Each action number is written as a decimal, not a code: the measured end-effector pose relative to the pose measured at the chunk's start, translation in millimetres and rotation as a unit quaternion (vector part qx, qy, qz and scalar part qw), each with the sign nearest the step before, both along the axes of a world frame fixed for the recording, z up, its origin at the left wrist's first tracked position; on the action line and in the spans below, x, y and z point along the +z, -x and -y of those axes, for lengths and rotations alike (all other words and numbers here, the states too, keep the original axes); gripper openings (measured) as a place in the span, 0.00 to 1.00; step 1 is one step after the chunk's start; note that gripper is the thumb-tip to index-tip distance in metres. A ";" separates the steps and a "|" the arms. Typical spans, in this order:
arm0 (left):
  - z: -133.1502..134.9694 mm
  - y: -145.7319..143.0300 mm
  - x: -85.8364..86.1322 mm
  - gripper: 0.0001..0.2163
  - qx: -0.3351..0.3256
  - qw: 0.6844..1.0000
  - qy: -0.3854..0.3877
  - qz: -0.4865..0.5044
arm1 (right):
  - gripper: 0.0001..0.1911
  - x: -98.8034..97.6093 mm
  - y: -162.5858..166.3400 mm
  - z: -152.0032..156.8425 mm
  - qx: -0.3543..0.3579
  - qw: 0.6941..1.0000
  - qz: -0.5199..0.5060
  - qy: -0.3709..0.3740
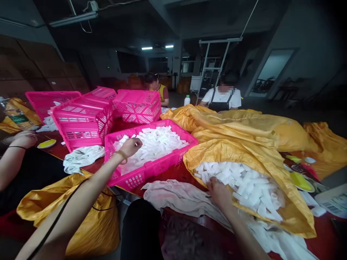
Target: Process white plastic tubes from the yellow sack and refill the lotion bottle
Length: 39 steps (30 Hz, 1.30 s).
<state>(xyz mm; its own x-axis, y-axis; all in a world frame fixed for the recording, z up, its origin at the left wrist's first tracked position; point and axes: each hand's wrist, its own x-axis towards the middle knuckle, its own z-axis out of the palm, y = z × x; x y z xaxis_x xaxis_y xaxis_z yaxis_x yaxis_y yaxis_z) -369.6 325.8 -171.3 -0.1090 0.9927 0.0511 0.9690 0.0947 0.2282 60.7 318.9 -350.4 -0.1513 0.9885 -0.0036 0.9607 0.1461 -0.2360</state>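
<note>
- from the head view, twelve o'clock straight ahead of the person at the table
- the left hand [131, 148] hovers at twelve o'clock over a pink plastic crate [143, 173], its fingers curled and close together, tips at the small white blocks [157, 144] heaped inside; whether they pinch one, i can't tell
- the right hand [220, 193] is at one o'clock, at the mouth of a yellow woven sack [233, 151], fingers pressed together and tips buried among more white blocks [249, 191]
- a white cloth [173, 195] lies under the right wrist on a red table [176, 177]
- at ten o'clock, three more pink crates [81, 122] stand tilted and piled together
- at nine o'clock, a co-worker's hand [23, 139] rests on the table edge
- farther off at twelve and one o'clock, two co-workers sit, one in a yellow vest [162, 92], one in a dark apron [222, 104]
</note>
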 end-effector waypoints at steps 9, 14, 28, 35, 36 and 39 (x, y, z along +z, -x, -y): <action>-47.0 -13.1 -59.5 0.12 0.026 0.987 0.151 -0.042 | 0.13 -16.4 -30.3 0.5 -0.002 0.996 -0.083 -0.044; -20.9 -17.0 -7.4 0.09 0.025 0.998 0.048 -0.030 | 0.19 -10.3 -77.5 36.1 -0.018 0.933 -0.359 -0.003; 162.2 -260.6 -76.8 0.11 -0.111 0.907 -0.092 0.396 | 0.13 55.7 -36.3 147.2 0.136 0.830 -0.526 0.122; 165.7 -254.8 -74.4 0.09 -0.258 0.907 -0.060 0.328 | 0.09 51.7 -43.6 161.6 0.148 0.896 -0.418 0.035; 165.0 -251.9 -72.1 0.09 -0.255 0.910 -0.037 0.326 | 0.09 48.6 -42.0 161.7 0.152 0.916 -0.371 0.013; 160.7 -249.9 -69.9 0.10 -0.252 0.913 0.059 0.316 | 0.09 39.7 -34.4 160.6 0.179 0.953 -0.241 -0.044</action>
